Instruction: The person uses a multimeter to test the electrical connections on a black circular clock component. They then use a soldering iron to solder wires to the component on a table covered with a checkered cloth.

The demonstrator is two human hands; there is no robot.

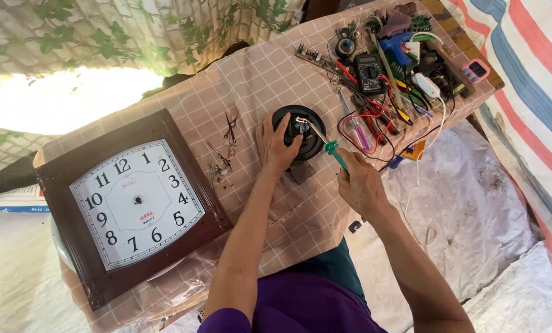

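Far left of the round black part, a glare of daylight washes out the ground beyond your surface (269, 80), so nothing can be made out there. The surface wears a pink checked cloth, and leaf-patterned fabric hangs behind it. Left of the black part lies a square wall clock (131, 203) in a dark brown frame; its white face carries no hands, only a bare centre hole, and its lower corner runs over the cloth's edge. Between the clock and the black part, loose clock hands and small metal bits (225, 151) lie on the cloth, too small to tell apart.

Your left hand (274, 147) rests on the near left rim of the round black part (300, 129), fingers spread and curled over its edge to steady it. What sits in the middle of that part is hard to read: some white and metal pieces. Your right hand (361, 185), just right of and nearer than the black part, pinches a green-handled screwdriver (332, 149) whose shaft slants up into its centre.

Right of the black part, a tangle of tools crowds the cloth: a black multimeter (369, 73) with red and black leads, a clear-handled screwdriver (357, 129), a blue glue gun (394, 44), and a small pink device (476, 69) by the far edge. Striped sheeting lies beyond, cut off by the frame.
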